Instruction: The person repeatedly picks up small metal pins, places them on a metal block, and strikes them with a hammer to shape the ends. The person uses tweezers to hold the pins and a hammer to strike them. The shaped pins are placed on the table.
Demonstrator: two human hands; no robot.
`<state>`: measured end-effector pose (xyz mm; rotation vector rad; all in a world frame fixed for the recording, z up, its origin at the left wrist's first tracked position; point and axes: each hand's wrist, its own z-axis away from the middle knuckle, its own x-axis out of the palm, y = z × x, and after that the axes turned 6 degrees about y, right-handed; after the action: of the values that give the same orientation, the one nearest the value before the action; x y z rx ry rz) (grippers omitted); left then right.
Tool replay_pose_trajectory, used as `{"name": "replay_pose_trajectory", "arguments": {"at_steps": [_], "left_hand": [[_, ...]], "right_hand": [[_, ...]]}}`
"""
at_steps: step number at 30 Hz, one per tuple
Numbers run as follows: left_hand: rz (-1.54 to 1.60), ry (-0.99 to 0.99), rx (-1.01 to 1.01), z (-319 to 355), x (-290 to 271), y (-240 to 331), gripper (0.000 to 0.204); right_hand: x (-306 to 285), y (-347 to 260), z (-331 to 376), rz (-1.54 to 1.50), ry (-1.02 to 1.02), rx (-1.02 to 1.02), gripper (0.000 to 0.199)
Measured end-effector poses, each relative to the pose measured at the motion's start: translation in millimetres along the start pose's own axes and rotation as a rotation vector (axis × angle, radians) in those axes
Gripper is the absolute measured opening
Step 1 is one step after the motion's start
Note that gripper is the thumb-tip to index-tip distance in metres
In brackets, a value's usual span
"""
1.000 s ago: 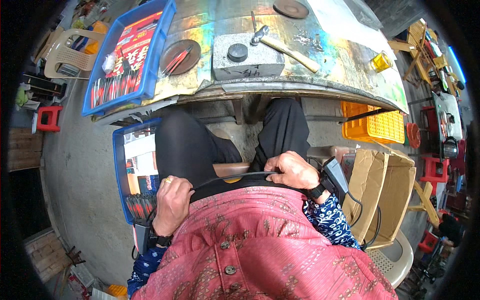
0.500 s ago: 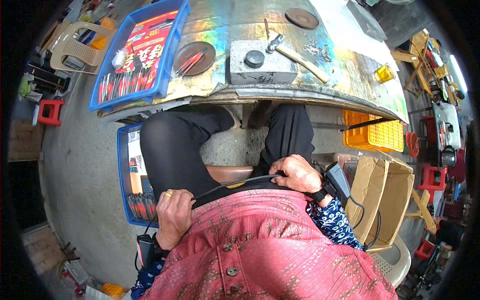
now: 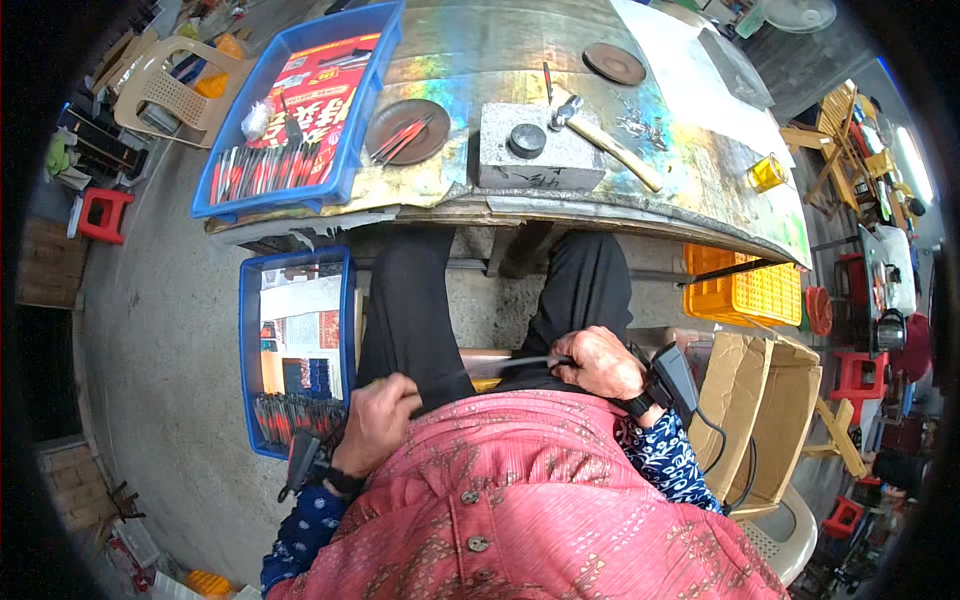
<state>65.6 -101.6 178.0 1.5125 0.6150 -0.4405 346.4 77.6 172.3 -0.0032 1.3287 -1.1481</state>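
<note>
A thin black cord (image 3: 510, 361) stretches across my lap between my two hands, blurred along its left part. My left hand (image 3: 384, 418) is closed around its left end, over my thigh at the hem of the pink patterned top. Higher and to the right, my right hand (image 3: 599, 362) grips the other end, with the fingers curled and their tips partly hidden. Each wrist carries a black strap with a small black device (image 3: 676, 377) wired to it.
Ahead stands a stained table (image 3: 430, 190) with a blue tray (image 3: 352, 180) of red-and-black tools, brown plates (image 3: 613, 63), a stone block (image 3: 540, 178) and a hammer (image 3: 610, 140). A blue crate (image 3: 352, 330) sits left of my legs, a cardboard box (image 3: 735, 400) at right.
My left hand has moved right and slightly up, closer to my right hand. My left leg has shifted inward, uncovering more of the blue crate. The cord now looks straighter.
</note>
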Motion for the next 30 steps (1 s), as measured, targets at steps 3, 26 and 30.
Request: {"name": "replay_pose_trajectory", "arguments": {"at_steps": [3,26,30], "left_hand": [[0.132,-0.140,0.046,16.9,-7.6,12.1,0.015],[0.160,-0.111,0.063,9.2,-7.7,23.6,0.012],[0.094,0.002,0.118,-0.1,-0.1,14.7,0.011]], "right_hand": [[1.7,2.6,5.7,-0.011,-0.003,-0.050,0.022],[-19.9,-21.0,50.0,-0.110,0.069,-0.257,0.017],[-12.4,-12.7,46.1,-0.004,0.150,-0.166,0.017]]}}
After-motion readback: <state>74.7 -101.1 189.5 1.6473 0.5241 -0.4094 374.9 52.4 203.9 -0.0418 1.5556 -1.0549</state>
